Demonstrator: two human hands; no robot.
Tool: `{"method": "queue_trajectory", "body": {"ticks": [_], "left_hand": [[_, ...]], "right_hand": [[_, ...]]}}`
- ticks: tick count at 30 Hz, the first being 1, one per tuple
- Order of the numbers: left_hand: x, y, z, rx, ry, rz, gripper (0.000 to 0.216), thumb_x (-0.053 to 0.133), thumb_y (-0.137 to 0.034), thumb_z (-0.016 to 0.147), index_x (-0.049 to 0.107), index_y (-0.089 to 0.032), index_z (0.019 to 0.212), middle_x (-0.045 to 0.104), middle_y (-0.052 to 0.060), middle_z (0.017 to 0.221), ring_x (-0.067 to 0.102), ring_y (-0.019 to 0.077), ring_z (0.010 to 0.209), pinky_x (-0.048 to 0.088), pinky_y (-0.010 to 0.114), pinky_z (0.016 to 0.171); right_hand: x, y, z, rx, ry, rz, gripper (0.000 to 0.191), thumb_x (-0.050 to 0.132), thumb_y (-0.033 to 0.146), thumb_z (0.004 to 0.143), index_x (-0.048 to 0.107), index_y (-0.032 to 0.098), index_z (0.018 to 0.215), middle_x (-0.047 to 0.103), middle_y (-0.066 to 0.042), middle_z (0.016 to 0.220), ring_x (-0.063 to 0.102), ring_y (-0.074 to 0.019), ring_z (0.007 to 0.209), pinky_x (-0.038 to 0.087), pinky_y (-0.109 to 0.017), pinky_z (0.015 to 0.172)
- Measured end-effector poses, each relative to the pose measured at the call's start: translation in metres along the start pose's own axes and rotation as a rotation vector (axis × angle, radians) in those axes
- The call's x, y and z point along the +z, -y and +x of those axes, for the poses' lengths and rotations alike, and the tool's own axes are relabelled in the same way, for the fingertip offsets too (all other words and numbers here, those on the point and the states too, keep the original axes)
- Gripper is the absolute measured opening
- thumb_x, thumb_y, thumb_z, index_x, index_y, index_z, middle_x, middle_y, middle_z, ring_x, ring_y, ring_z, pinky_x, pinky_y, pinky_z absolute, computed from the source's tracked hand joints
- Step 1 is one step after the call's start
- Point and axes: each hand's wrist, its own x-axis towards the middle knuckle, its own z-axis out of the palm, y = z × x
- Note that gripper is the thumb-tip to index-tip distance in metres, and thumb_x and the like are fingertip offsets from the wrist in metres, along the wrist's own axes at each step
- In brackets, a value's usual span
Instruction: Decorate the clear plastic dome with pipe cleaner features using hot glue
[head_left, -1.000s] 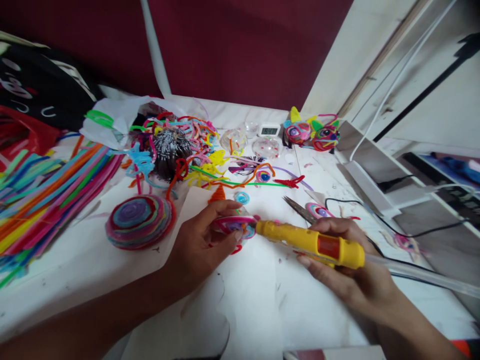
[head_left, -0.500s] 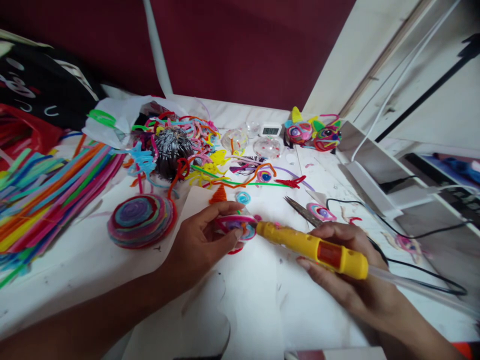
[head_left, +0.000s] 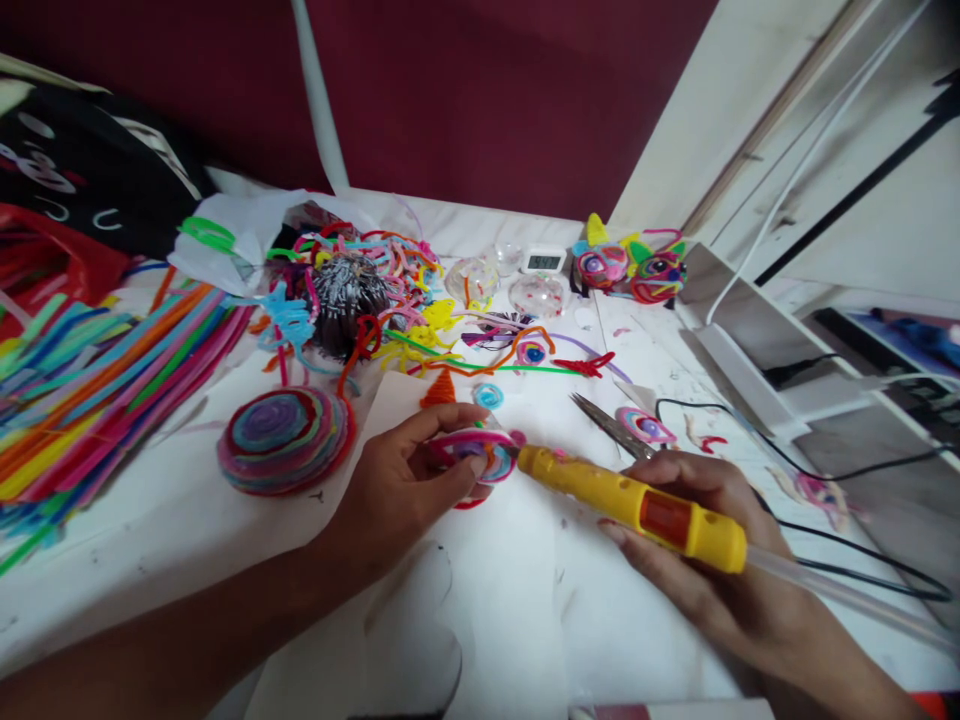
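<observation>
My left hand (head_left: 409, 480) pinches a small round pipe-cleaner piece (head_left: 491, 462) in pink, purple, orange and blue between thumb and fingers; part of it is hidden by them. My right hand (head_left: 697, 560) is wrapped around a yellow hot glue gun (head_left: 600, 490), with a pale glue stick (head_left: 795, 570) sticking out of its back end. The gun's nozzle meets the right edge of the piece, near its pink rim. Just beyond my right hand lie scissors (head_left: 604, 420), blades pointing away to the left. A blue coil (head_left: 488, 396) and an orange cone-shaped piece (head_left: 440, 388) lie behind my left fingertips.
A striped pipe-cleaner disc (head_left: 285, 440) sits left of my left hand, beside a bundle of pipe cleaners (head_left: 150, 380). Behind are a tangled pile (head_left: 390, 255), clear domes (head_left: 537, 295), a small digital clock (head_left: 543, 260) and two finished-looking faces (head_left: 630, 268). A black cable (head_left: 862, 535) loops at the right.
The glue gun and my right hand have shifted very slightly to the right. My left hand keeps the same pinch on the piece.
</observation>
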Motion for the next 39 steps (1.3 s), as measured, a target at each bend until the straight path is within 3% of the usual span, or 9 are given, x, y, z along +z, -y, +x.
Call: {"method": "queue_trajectory", "body": {"ticks": [39], "left_hand": [[-0.0019, 0.0052, 0.0016, 0.106, 0.014, 0.118, 0.026, 0.071, -0.024, 0.078, 0.070, -0.020, 0.103, 0.072, 0.004, 0.108, 0.071, 0.0227, 0.094, 0.063, 0.031, 0.075]], "right_hand": [[0.0013, -0.0037, -0.0063, -0.008, -0.034, -0.008, 0.040, 0.065, 0.024, 0.085, 0.050, 0.026, 0.122, 0.067, -0.008, 0.105, 0.069, -0.0257, 0.088, 0.058, -0.035, 0.071]]}}
